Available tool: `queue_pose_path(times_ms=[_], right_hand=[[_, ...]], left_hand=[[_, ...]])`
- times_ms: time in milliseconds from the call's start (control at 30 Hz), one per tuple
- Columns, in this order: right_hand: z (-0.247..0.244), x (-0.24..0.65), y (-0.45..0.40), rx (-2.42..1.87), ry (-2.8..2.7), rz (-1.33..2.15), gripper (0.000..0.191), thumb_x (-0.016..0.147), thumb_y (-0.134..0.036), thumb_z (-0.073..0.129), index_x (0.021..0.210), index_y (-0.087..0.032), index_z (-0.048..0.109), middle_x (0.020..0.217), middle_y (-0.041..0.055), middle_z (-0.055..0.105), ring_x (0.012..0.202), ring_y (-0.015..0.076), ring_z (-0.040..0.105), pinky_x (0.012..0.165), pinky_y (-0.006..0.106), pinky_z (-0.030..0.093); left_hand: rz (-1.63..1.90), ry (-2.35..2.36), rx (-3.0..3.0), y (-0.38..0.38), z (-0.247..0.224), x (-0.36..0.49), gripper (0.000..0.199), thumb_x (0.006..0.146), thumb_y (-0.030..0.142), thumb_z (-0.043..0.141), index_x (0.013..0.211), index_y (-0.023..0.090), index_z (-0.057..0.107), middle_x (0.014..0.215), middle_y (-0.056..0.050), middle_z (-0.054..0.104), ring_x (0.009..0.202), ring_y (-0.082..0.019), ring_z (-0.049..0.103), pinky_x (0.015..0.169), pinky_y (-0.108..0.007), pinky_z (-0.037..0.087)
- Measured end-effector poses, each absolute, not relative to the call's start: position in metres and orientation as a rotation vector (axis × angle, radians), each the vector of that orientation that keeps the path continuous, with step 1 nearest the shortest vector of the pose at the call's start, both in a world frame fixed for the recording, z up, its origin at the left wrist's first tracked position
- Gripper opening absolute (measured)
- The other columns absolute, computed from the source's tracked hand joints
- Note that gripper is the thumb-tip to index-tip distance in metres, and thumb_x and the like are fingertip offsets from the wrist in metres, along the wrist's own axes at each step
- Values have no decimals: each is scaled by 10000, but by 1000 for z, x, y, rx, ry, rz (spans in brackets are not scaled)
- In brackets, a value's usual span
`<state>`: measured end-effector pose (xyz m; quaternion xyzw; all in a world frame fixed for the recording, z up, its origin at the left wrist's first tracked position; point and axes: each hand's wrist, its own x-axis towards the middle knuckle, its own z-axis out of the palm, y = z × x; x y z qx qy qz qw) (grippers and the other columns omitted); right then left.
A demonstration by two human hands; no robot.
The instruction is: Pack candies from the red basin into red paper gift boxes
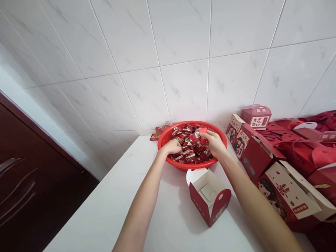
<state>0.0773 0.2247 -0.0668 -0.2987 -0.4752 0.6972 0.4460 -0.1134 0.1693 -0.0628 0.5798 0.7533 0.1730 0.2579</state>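
Note:
A round red plastic basket (193,165) holds many small red-wrapped candies (189,138). My left hand (173,147) reaches into its left side, fingers closed down among the candies; what they grip is hidden. At the basket's right side, my right hand (213,142) is closed on red candy packets (203,133), held just above the pile. In front of the basket, between my forearms, an open red box (210,198) with a white inside stands on the white table; its inside shows no candy.
Red and cream gift boxes (290,191) crowd the table's right side, with more red boxes and bags behind them. A few packets lie behind the basket's left rim. The white table (105,218) ends at a diagonal left edge. A tiled wall (183,84) stands behind.

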Motion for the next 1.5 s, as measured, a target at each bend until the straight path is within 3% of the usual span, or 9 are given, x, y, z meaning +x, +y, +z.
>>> queue_pose_path(times_ms=[167,267,467,667,800,1133,1500], right_hand=[[-69,77,227,-741,-1187,1713,237,577,-300,767,711,-191,605,630,-11,631,538,137,604,533,258,514],[-70,78,228,-738,-1201,1710,235,587,-311,768,702,-195,599,635,-13,623,536,136,600,542,266,521],[-70,77,227,-736,-1196,1708,232,585,-305,769,718,-197,612,622,-16,619,536,141,603,524,261,508],[-68,78,226,-748,-1203,1705,258,571,-301,782,723,-198,600,633,-17,630,536,139,611,528,257,513],[-68,77,225,-750,-1221,1685,264,584,-314,795,701,-196,590,628,-8,625,535,143,605,546,275,524],[-68,77,225,-745,-1193,1661,273,546,-330,780,694,-192,598,615,-26,603,523,136,584,524,276,510],[-69,77,228,-749,-1172,1651,276,561,-340,771,700,-200,578,629,-14,620,541,143,603,536,273,497]], left_hand=[[649,1907,1664,173,-65,-120,370,613,-10,486,690,199,782,819,3,779,870,-195,696,816,-226,518],[673,1883,1706,176,-68,-122,429,592,-28,504,779,226,795,934,16,788,989,-202,694,873,-220,513],[423,1983,1687,176,-70,-119,236,593,63,716,774,202,774,823,-33,764,825,-247,696,754,-252,516],[421,1982,1674,176,-72,-118,409,516,0,749,883,179,763,668,11,692,704,-215,651,687,-231,480],[514,1904,1718,178,-73,-120,377,544,-18,730,887,135,760,606,11,648,654,-197,624,647,-239,474],[1067,1553,1669,180,-78,-133,356,704,115,757,1056,155,725,978,-74,724,919,-207,662,851,-351,549],[1211,1520,1652,181,-77,-134,344,742,246,770,1077,168,750,1145,-94,723,1058,-252,651,975,-424,510]])
